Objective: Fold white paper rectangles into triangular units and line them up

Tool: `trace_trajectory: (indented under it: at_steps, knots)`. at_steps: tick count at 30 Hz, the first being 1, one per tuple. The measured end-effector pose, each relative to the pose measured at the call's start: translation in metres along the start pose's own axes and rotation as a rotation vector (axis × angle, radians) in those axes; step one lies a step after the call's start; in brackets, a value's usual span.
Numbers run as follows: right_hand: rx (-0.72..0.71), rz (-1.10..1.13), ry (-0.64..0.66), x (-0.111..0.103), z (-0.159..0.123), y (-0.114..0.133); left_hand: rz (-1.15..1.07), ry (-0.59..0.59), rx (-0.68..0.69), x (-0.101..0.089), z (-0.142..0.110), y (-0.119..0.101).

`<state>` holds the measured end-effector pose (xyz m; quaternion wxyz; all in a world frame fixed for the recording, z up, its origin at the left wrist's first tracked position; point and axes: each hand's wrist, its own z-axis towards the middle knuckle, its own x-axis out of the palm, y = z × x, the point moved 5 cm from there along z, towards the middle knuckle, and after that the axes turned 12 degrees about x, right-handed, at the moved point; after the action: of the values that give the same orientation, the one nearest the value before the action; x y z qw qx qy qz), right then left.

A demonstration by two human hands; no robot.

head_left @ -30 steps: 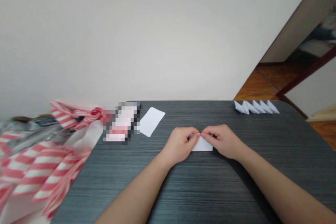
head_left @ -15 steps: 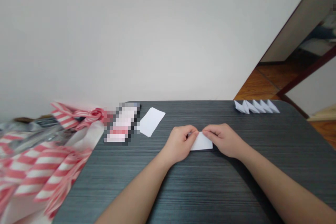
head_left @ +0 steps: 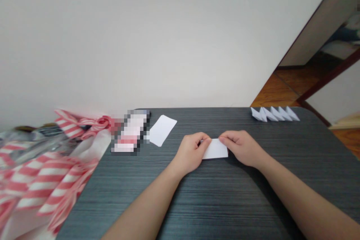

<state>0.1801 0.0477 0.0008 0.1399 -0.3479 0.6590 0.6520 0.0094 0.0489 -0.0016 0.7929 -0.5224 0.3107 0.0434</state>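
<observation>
the white paper slip (head_left: pixel 216 149) is lying on the dark wood-grain table (head_left: pixel 261 198) right in front of me, and i've got it between both hands. my left hand (head_left: pixel 193 153) is on the slip's left end, fingers curled and pinching it, though the hand hides most of that end. my right hand (head_left: pixel 242 148) is on the right end with the fingertips (head_left: pixel 222 139) pressed onto the top edge, so that's a light grip, not a clenched fist. can't tell from up here if the slip is one layer or folded.

what just changed: my hands have moved apart a bit, and more of the slip now shows between them. so the middle is uncovered, but both hands are still on it.

further out, left of the slip there's a second paper slip (head_left: pixel 162 130) lying at an angle, then a blurred, pixelated packet (head_left: pixel 129 132) beyond that. a row of folded paper pieces (head_left: pixel 275 114) sits far right of the slip near the table's back edge, and a red-and-white striped bag (head_left: pixel 42 180) is bunched well off to the left.
</observation>
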Motion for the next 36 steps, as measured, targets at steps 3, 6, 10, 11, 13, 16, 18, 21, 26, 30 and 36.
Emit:
trace_trajectory:
  at_steps: [3, 6, 10, 11, 13, 16, 18, 21, 26, 30, 36]
  knots:
    - [0.015, 0.001, -0.022, -0.002, 0.001, -0.004, -0.026, -0.034, -0.040, -0.001, 0.000, 0.004]
    - [0.037, 0.017, -0.007, 0.000, 0.001, -0.007, -0.024, -0.038, -0.053, -0.002, 0.000, 0.005]
    - [0.037, 0.058, 0.026, 0.002, 0.000, -0.007, 0.009, 0.000, -0.022, -0.001, 0.000, 0.002]
    - [0.027, 0.065, 0.033, 0.003, -0.001, -0.005, 0.013, 0.021, -0.006, 0.000, 0.000, 0.001]
    - [0.002, 0.063, 0.047, 0.005, -0.002, 0.000, 0.017, 0.064, 0.028, 0.002, -0.001, -0.002]
    - [-0.021, 0.023, 0.049, 0.006, -0.003, 0.006, 0.021, 0.101, 0.055, 0.005, 0.000, -0.006]
    - [-0.026, -0.002, 0.037, 0.006, -0.003, 0.008, 0.027, 0.101, 0.055, 0.005, 0.000, -0.006]
    - [-0.025, -0.001, 0.022, 0.006, -0.003, 0.007, 0.034, 0.076, 0.045, 0.003, 0.001, -0.006]
    - [0.042, -0.013, 0.020, 0.002, -0.002, -0.001, 0.020, 0.005, 0.000, 0.000, 0.000, -0.002]
    - [0.028, -0.043, 0.005, -0.002, -0.003, -0.002, -0.003, 0.003, -0.021, 0.000, 0.000, 0.001]
    - [0.048, 0.012, 0.000, -0.001, -0.002, -0.004, -0.045, -0.049, -0.081, -0.002, 0.000, 0.007]
